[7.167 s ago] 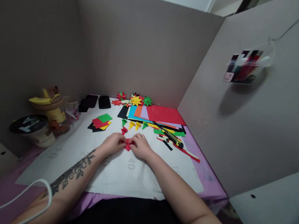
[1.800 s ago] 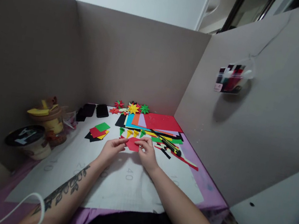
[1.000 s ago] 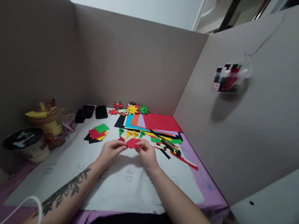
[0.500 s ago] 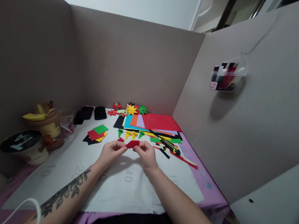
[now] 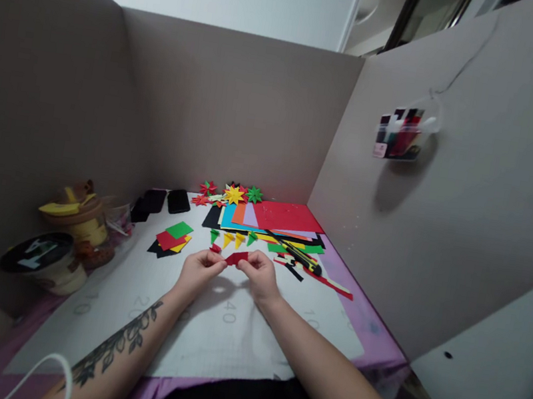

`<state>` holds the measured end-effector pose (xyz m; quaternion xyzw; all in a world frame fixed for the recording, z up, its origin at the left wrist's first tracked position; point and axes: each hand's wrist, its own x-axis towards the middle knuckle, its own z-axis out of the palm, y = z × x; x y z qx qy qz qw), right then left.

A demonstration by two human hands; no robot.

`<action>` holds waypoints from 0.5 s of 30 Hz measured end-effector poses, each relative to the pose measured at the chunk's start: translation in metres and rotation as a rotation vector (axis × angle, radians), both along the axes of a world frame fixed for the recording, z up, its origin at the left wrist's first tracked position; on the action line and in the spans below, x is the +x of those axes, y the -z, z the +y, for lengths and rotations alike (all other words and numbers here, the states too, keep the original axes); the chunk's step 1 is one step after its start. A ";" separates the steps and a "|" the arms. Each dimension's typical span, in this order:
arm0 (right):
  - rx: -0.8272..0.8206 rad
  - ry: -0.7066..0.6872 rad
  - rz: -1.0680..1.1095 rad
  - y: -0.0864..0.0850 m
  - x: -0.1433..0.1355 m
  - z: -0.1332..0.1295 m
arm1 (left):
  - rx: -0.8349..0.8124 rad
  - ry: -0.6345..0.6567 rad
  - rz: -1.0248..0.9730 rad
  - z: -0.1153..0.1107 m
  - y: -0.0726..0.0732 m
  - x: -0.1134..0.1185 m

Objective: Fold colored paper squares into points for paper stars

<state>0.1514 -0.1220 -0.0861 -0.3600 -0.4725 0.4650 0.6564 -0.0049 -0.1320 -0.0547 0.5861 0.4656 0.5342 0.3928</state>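
Observation:
A small folded piece of red paper [image 5: 237,259] is held just above the white mat. My left hand [image 5: 199,273] pinches its left end between thumb and fingers. My right hand [image 5: 261,275] grips the right end the same way. Right behind my hands stand small folded paper pieces, two green and two yellow, such as this yellow folded piece [image 5: 239,241]. A red folded piece [image 5: 215,249] lies just beyond my left fingers. To the left is a loose pile of paper squares, with a green square [image 5: 179,230] on top.
Coloured sheets [image 5: 288,218] are stacked at the back, with a cutter knife [image 5: 304,261] and paper strips in front. Paper stars [image 5: 234,195] sit by the rear wall. Dark phone-like objects [image 5: 178,201] and pots [image 5: 75,223] stand left. A clear container [image 5: 401,134] hangs on the right wall.
The red paper in my hands has changed its tilt slightly, and a crease shows in its middle. Both hands stay in nearly the same place.

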 end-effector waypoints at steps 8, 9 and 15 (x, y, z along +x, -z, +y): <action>-0.021 -0.025 0.022 0.002 -0.001 0.001 | 0.001 0.005 -0.001 0.000 0.000 0.001; -0.024 -0.032 0.022 0.002 -0.001 0.001 | 0.003 0.003 -0.002 0.000 0.000 0.001; -0.043 -0.035 0.021 0.002 -0.002 0.002 | 0.029 -0.013 0.008 0.000 0.002 0.002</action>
